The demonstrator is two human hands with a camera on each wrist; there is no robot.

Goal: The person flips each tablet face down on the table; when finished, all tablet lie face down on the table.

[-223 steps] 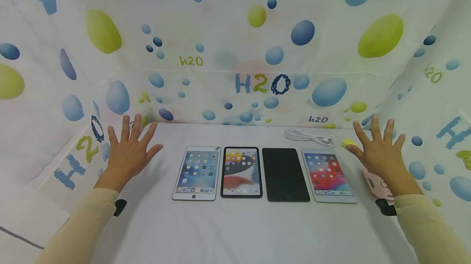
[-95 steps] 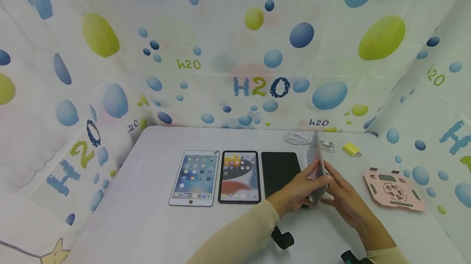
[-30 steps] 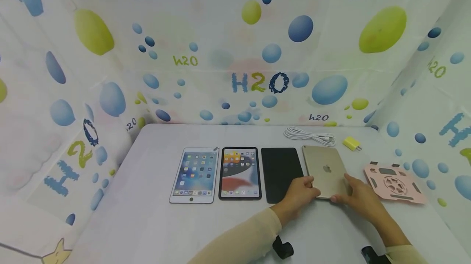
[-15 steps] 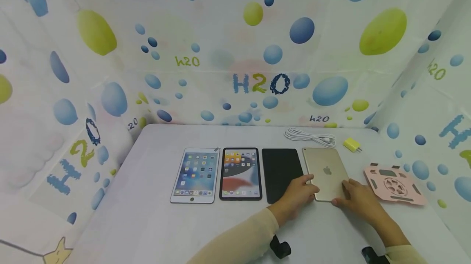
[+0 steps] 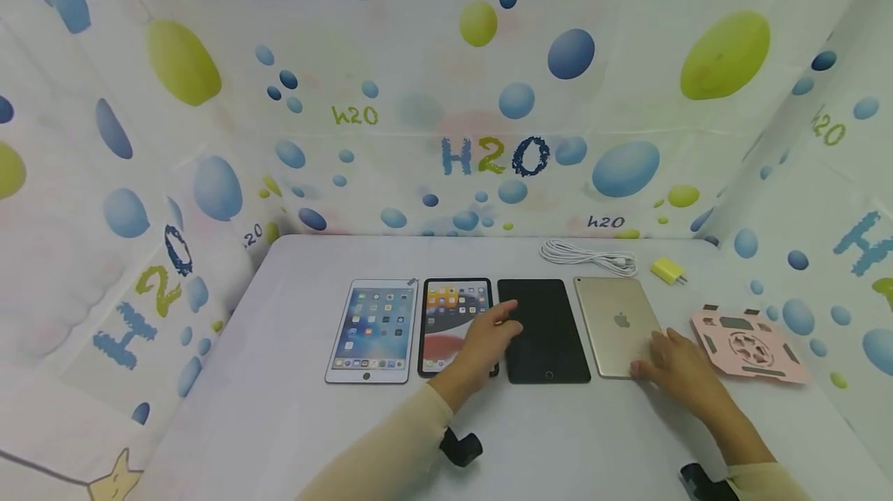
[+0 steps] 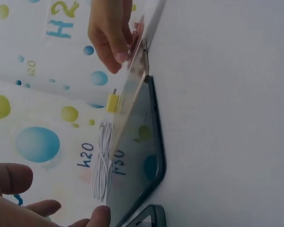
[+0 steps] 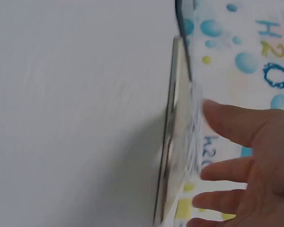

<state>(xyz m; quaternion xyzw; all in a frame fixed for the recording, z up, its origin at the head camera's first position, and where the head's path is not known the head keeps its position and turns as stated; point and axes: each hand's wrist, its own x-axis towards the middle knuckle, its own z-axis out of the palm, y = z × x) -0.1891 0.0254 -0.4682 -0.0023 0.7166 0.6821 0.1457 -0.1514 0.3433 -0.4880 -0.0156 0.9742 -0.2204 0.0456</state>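
Observation:
A gold-backed tablet lies face down at the right end of a row of tablets. Over its lower right corner hovers my right hand, fingers loosely bent; the right wrist view shows thumb and fingers spread apart with nothing between them. My left hand is above the gap between the black-framed lit tablet and the dark-screened tablet, holding nothing. It covers the lit tablet's lower right part. A white tablet with its screen lit lies at the row's left end.
Behind the row, a coiled white cable and a yellow charger plug lie on the white table. A pink stand with cut-outs lies at the right. A patterned curtain hangs behind and at both sides.
The right-hand tablet was picked up, turned over and laid down with its gold back up. Since then my left hand has let go and moved left; my right hand has come off its edge.

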